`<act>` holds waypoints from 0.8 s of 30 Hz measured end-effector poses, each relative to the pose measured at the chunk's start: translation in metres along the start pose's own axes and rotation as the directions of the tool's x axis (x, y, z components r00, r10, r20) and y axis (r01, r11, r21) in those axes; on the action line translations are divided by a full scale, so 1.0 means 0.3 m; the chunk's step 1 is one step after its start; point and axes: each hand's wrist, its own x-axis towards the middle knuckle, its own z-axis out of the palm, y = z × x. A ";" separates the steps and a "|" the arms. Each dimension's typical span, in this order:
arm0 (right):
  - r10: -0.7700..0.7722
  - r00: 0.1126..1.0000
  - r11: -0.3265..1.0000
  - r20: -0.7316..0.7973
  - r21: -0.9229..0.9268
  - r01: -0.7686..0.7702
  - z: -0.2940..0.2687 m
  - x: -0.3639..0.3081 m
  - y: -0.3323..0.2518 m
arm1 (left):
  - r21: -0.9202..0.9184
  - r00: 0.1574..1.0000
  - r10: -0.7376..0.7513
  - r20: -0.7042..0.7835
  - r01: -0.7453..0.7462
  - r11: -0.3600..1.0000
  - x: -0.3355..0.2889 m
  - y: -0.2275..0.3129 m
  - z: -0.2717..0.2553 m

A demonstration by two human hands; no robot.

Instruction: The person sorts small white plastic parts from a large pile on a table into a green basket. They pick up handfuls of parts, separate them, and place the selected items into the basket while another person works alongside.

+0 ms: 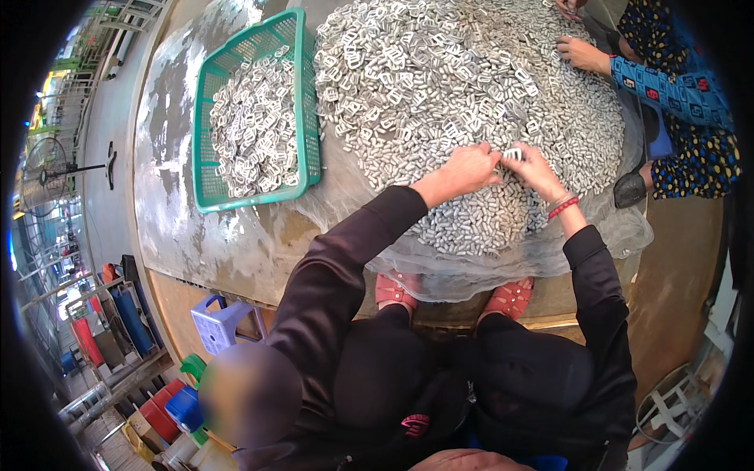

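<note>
A wide heap of small grey metal pellets (470, 221) lies in front of me, with many flat metal buckles (393, 59) mixed in and on top. Just above its near side my two hands almost meet. My right hand (536, 169), with a red bracelet at the wrist, pinches a slotted metal buckle (514, 154). My left hand (469, 169) is closed beside it, fingertips pressed together near the buckle. Whatever those left fingers hold is too small to make out. To the left stands a green plastic basket (301, 110) with many buckles inside.
A thin mesh sheet (440, 282) lies under the heap, its edge near my feet. At the far right, another person's hand (583, 55) reaches into the heap from a blue patterned sleeve (667, 85). A lilac plastic stool (224, 323) and a fan (49, 169) stand left.
</note>
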 end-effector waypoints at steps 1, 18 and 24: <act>0.142 0.989 0.963 0.048 0.222 -0.149 -0.020 0.002 -0.022 | 0.032 1.000 0.003 -0.005 -0.003 0.999 0.013 0.004 0.015; -0.038 0.999 0.916 -0.019 -0.399 0.027 -0.079 -0.058 0.004 | 0.002 0.984 0.137 0.113 -0.138 0.990 -0.150 -0.112 -0.055; -0.193 0.965 0.901 -0.177 -0.421 0.103 -0.057 -0.038 0.051 | -0.197 0.999 0.048 -0.019 -0.051 0.979 -0.203 -0.163 -0.120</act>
